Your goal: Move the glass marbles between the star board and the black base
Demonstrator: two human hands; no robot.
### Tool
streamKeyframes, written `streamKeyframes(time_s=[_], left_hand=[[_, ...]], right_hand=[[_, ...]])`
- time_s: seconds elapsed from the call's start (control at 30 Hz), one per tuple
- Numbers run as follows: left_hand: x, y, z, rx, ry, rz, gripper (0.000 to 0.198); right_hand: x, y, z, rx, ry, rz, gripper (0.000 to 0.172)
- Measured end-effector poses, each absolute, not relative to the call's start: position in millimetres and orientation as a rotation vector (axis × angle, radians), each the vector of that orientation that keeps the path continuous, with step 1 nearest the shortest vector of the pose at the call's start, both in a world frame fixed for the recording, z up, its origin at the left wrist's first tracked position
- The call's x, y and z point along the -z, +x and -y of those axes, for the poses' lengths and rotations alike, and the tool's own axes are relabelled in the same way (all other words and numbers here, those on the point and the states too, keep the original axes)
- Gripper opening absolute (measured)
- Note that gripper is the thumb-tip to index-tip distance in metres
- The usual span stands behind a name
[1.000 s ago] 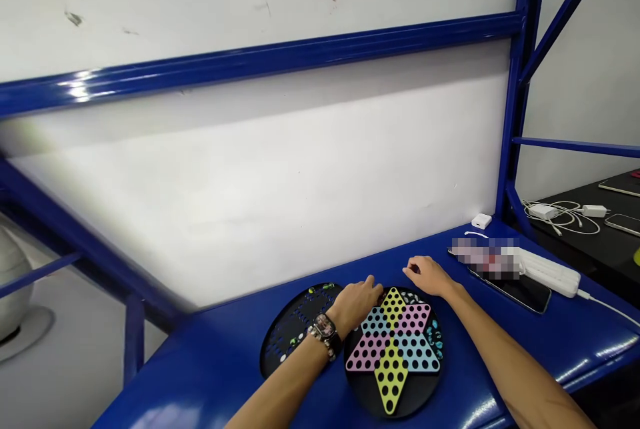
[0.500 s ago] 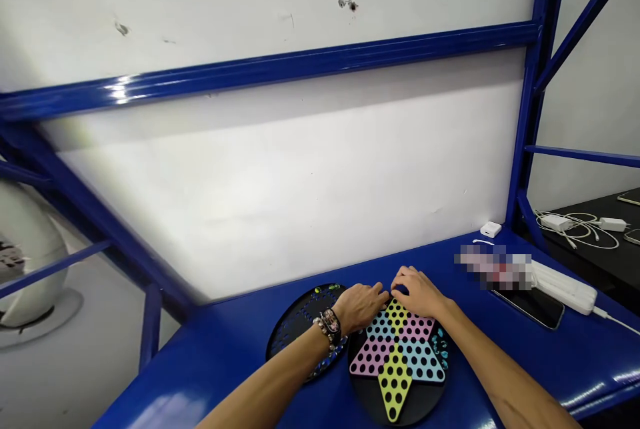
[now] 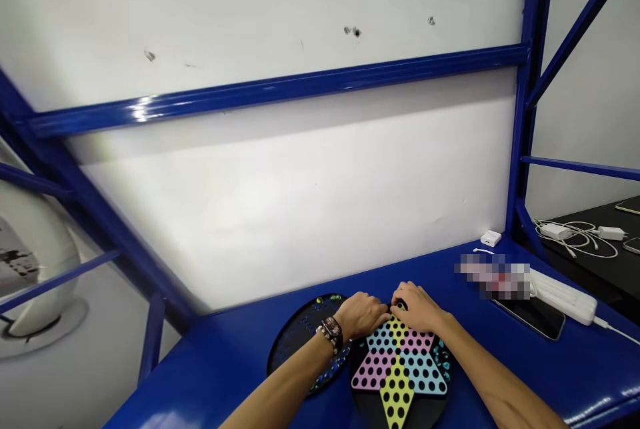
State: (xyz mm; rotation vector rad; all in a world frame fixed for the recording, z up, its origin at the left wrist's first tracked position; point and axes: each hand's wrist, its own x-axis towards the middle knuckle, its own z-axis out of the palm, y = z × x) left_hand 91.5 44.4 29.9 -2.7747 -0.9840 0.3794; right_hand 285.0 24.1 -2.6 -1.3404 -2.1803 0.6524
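Observation:
A star-shaped Chinese checkers board (image 3: 398, 383), with yellow, pink and light blue fields full of black holes, lies on a round black base (image 3: 367, 410). My left hand (image 3: 361, 315) wears a wristband and beads; its fingers curl in at the board's far left edge. At the far tip, my right hand (image 3: 416, 305) has its fingers bent around the edge, close to the left fingertips. Both hands seem to grip the board, though the fingertips are partly hidden. Teal glass pieces (image 3: 443, 363) show at the base's right side.
A second round black tray (image 3: 290, 342) with blue and green pieces sits left, partly behind my left forearm. To the right lie a phone (image 3: 537, 319), a white power strip (image 3: 565, 295) and a small white adapter (image 3: 491, 238). Blue frame bars (image 3: 280, 92) cross the white wall.
The camera has tipped up slightly, so everything sits lower in view. Both hands stay at the board's far end, with the right fingers shifted a little around the tip.

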Motion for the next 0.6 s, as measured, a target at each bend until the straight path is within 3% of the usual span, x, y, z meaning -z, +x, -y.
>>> streamKeyframes(time_s=[0.27,0.43,0.6], left_hand=[[-37,92,-41,-0.329,-2.752,1.071,0.051],[-44,94,-40,-0.241,-2.779,1.152,0.039],[-71,104,-41,0.015,-2.740,1.284,0.049]], right_hand=[[-2,283,-24,-0.672,-1.345,2.032,0.022],[-1,284,-30,-0.640,-1.339,1.904,0.031],[-2,273,-34,-1.099,-1.121,1.425,0.045]])
